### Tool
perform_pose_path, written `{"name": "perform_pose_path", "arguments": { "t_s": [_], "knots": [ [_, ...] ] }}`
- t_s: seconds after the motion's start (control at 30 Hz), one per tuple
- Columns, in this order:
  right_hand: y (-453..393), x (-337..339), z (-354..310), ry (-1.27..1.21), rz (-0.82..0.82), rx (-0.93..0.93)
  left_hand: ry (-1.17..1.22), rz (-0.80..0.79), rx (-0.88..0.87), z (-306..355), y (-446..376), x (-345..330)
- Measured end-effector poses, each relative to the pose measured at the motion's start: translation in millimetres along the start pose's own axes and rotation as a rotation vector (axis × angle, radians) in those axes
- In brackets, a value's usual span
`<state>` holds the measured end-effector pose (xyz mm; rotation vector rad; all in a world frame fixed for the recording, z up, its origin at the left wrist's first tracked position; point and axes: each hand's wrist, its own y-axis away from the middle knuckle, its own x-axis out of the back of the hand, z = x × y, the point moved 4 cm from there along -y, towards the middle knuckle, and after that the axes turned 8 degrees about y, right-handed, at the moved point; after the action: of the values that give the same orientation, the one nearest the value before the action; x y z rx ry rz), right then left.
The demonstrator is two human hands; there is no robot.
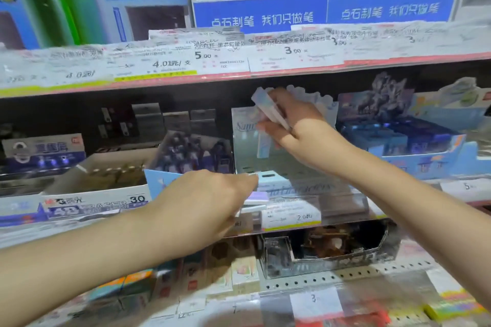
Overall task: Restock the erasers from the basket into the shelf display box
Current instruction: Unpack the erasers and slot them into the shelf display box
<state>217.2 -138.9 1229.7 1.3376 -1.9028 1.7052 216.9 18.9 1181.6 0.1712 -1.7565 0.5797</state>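
Head view: the right hand (288,121) is raised over the pale display box (287,164) on the middle shelf (451,188), pinching an eraser (268,109) whose long axis slants down toward the box's opening, just below. The left hand (204,202), nearer the box's front edge, grips more erasers (255,200) low beside it. The basket is out of sight

We cannot see the left hand's (210,202) fingertips, hidden behind its knuckles, nor count the blurred erasers (269,111) in the right hand (289,125). Both forearms leave the picture's edge. Most price labels (170,64) are too smeared to read.
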Motion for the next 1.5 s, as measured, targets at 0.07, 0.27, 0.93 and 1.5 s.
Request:
{"name": "perform_pose_path", "arguments": {
  "t_s": [0.07,0.27,0.93,1.5],
  "knots": [
    [-5,-6,-1,0.028,-0.001,-0.019,0.01,0.045,-0.068,-3,0,-3],
    [-17,-17,-4,0.105,-0.062,-0.032,-0.02,0.037,-0.094,-10,-3,-3],
    [-19,-34,-5,0.153,-0.209,0.001,-0.018,0.054,-0.138,-12,-4,0],
    [-13,-29,1,0.309,-0.26,0.043,0.233,0.048,-0.06,-13,-3,5]
  ]
}}
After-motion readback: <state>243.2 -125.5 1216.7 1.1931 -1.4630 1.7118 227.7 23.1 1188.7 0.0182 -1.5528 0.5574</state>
